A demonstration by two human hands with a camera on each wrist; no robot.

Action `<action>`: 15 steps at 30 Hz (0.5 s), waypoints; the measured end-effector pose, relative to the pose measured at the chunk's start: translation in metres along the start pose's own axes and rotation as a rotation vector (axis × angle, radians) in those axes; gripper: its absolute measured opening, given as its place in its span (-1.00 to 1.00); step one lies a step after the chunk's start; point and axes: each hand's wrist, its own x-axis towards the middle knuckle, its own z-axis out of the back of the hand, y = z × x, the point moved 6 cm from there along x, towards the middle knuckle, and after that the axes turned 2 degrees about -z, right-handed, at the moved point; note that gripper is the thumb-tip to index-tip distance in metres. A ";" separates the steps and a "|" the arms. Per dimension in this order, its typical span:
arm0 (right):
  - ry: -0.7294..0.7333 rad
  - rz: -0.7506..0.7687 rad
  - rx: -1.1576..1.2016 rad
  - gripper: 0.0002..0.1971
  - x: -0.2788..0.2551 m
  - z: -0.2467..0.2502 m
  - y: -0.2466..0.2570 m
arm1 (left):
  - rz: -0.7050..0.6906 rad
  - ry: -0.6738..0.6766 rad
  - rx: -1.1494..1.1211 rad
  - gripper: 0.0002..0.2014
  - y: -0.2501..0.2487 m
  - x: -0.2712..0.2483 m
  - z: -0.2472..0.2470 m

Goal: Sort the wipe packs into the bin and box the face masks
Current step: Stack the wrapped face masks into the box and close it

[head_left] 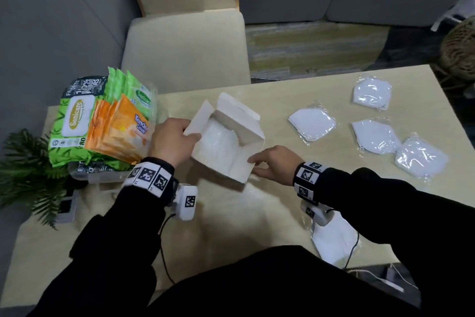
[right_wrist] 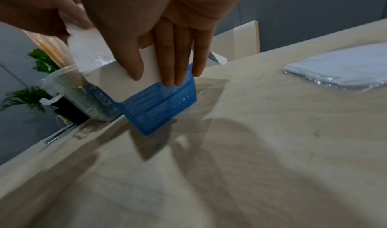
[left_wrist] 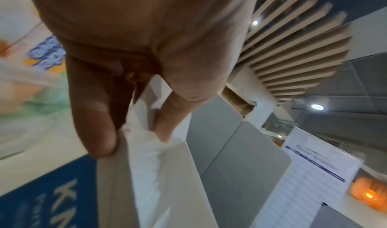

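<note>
A white face mask box (head_left: 228,141) with a blue printed side (right_wrist: 163,109) stands open and tilted at the table's middle, with bagged masks inside. My left hand (head_left: 191,132) pinches its left flap (left_wrist: 146,173) between thumb and finger. My right hand (head_left: 257,167) lays straight fingers (right_wrist: 178,65) against the box's near right side, thumb on a white flap. Several bagged white masks (head_left: 312,123) lie on the table to the right, and one more (head_left: 334,239) under my right forearm. Green and orange wipe packs (head_left: 102,121) stand in a clear bin (head_left: 84,174) at the left.
The beige table (head_left: 231,226) ends just behind the box, where a cream chair (head_left: 185,46) stands. A green plant (head_left: 28,170) sits off the left edge below the bin. A woven basket (head_left: 460,49) is on the floor at far right.
</note>
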 end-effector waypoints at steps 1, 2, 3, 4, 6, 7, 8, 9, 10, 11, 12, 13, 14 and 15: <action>0.009 -0.024 0.014 -0.71 0.000 -0.004 -0.004 | -0.034 -0.013 -0.024 -0.86 -0.007 -0.003 0.004; 0.019 -0.055 0.033 -0.69 0.001 -0.009 -0.010 | -0.069 -0.011 -0.030 -0.89 -0.015 -0.006 0.003; 0.028 -0.086 0.057 -0.68 0.002 -0.014 -0.015 | -0.092 0.002 -0.016 -0.90 -0.023 -0.011 0.000; 0.037 -0.117 0.074 -0.66 0.003 -0.018 -0.019 | -0.102 0.011 0.007 -0.87 -0.028 -0.013 -0.004; 0.045 -0.147 0.090 -0.65 0.005 -0.022 -0.025 | -0.090 0.011 0.022 -0.77 -0.032 -0.016 -0.011; 0.040 -0.142 0.093 -0.66 0.006 -0.023 -0.025 | -0.079 -0.001 0.022 -0.76 -0.031 -0.015 -0.011; 0.031 -0.139 0.090 -0.66 0.007 -0.022 -0.026 | -0.067 -0.013 0.029 -0.77 -0.031 -0.014 -0.010; 0.023 -0.141 0.087 -0.67 0.007 -0.022 -0.026 | -0.058 -0.019 0.037 -0.79 -0.030 -0.013 -0.008; 0.008 -0.147 0.083 -0.67 0.007 -0.022 -0.028 | -0.052 -0.016 0.043 -0.81 -0.029 -0.013 -0.007; -0.012 -0.152 0.069 -0.62 0.007 -0.021 -0.029 | -0.049 -0.012 0.050 -0.83 -0.028 -0.012 -0.006; -0.030 -0.155 0.031 -0.56 0.008 -0.018 -0.030 | -0.046 -0.009 0.057 -0.84 -0.029 -0.012 -0.005; -0.057 -0.139 -0.025 -0.53 0.008 -0.013 -0.029 | -0.041 -0.008 0.064 -0.84 -0.028 -0.012 -0.004; -0.113 -0.088 -0.085 -0.54 0.008 -0.007 -0.024 | -0.041 -0.010 0.069 -0.84 -0.027 -0.011 -0.004; -0.183 0.012 -0.151 -0.54 0.009 0.001 -0.017 | -0.044 -0.012 0.071 -0.85 -0.026 -0.010 -0.005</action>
